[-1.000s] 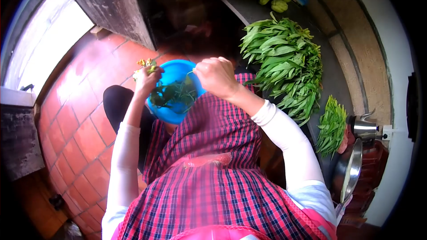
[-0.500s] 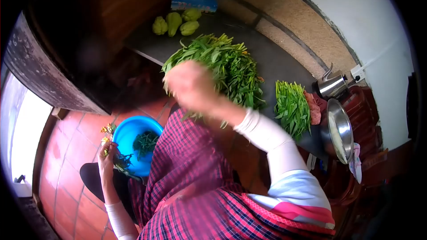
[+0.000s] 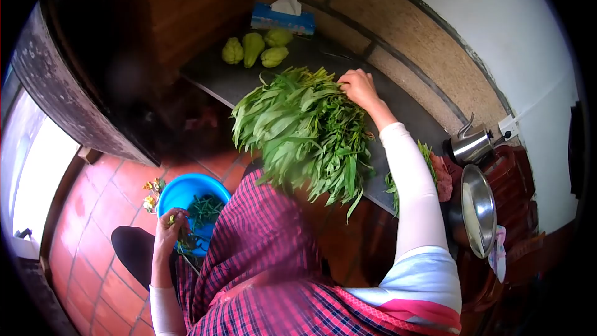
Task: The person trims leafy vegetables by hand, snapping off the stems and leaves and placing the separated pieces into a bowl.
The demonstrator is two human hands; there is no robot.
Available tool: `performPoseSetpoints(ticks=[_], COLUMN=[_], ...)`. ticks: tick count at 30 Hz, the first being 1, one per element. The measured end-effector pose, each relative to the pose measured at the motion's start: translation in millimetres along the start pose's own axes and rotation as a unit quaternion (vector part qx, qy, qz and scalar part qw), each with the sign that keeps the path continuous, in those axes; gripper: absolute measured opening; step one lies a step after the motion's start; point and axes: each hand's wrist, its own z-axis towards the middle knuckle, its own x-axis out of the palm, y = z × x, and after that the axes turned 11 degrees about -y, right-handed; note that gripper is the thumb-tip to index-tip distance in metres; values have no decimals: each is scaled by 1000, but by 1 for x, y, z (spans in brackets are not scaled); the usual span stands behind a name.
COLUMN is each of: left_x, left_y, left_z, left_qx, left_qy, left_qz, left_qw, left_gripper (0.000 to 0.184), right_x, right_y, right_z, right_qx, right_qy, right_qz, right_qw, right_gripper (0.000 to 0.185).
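A big heap of leafy greens (image 3: pixel 298 127), resembling water spinach, lies on the dark counter with long leaves spilling over its front edge. At the heap's far right side, my right hand (image 3: pixel 359 86) has its fingers curled round the stem ends. Low on the left, my left hand (image 3: pixel 171 227) is closed on a few green stems (image 3: pixel 185 236), held over the rim of a blue basin (image 3: pixel 180 193). Cut dark-green pieces (image 3: pixel 206 210) lie inside the basin. My left fingertips are partly hidden.
Several chayotes (image 3: pixel 253 48) and a tissue box (image 3: pixel 283 20) stand at the back of the counter. To the right are a second bunch of greens (image 3: pixel 392 188), partly behind my arm, a steel kettle (image 3: pixel 471 145) and a metal bowl (image 3: pixel 477 211). Yellowish scraps (image 3: pixel 151 202) lie on the tiled floor.
My right hand has moved from above the heap's left side to its right-hand stem ends. My left hand, holding stems, has shifted slightly right and down, closer over the basin.
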Motion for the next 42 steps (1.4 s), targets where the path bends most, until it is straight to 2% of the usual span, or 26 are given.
performPoseSetpoints(ticks=[2,4,8,9,12,13,16,17,20,21,24,25,28,31,35,40,41,42], left_x=[2,4,14,18,25,29,27,26,21,20,19,18,17,17,12,-15,-20,-24], left_y=[-2,3,-5,-14,-25,-36,-50,-56,-64,-70,-68,-70,-69,-72,-77,-125,-143,-151], left_z=[1,5,9,6,7,4,1,-1,-7,-10,-7,-8,-13,-10,-6,-6,-9,-8], left_qx=[-2,6,38,26,44,38,98,93,108,87,108,110,102,113,139,175,246,271], left_qy=[6,12,32,25,18,-18,-29,-34,-40,-35,-44,-43,-34,-24,-23,-66,-86,-85], left_qz=[7,13,35,24,14,28,74,55,56,47,82,98,126,123,111,-3,49,60], left_qw=[1000,1000,998,999,999,999,992,994,992,995,990,988,986,986,984,982,964,957], left_gripper=[21,20,21,18,14,15,19,20,17,13,13,13,15,15,15,13,12,12], right_x=[-10,-34,-99,-115,-136,-143,-143,-144,-168,-175,-157,-161,-194,-226,-204,-162,-154,-145], right_y=[-8,-4,11,17,35,38,39,43,45,55,60,69,70,74,105,168,181,191], right_z=[-5,-6,-1,-1,-2,-2,-1,-1,8,8,2,-5,19,30,16,-7,-11,-15], right_qx=[-81,-109,-96,-109,-34,-15,-20,62,51,31,-134,-114,-30,-47,-89,-150,-168,-177], right_qy=[-131,-181,-196,-202,-234,-263,-273,-241,-314,-353,-250,-162,-346,-411,-278,-190,-174,-154], right_qz=[50,77,171,158,304,301,267,351,379,359,177,183,320,305,301,349,366,379], right_qw=[987,974,961,960,923,917,924,903,869,864,942,963,881,858,908,905,899,895], right_gripper=[11,10,16,17,15,18,18,17,16,17,19,21,19,17,16,19,21,22])
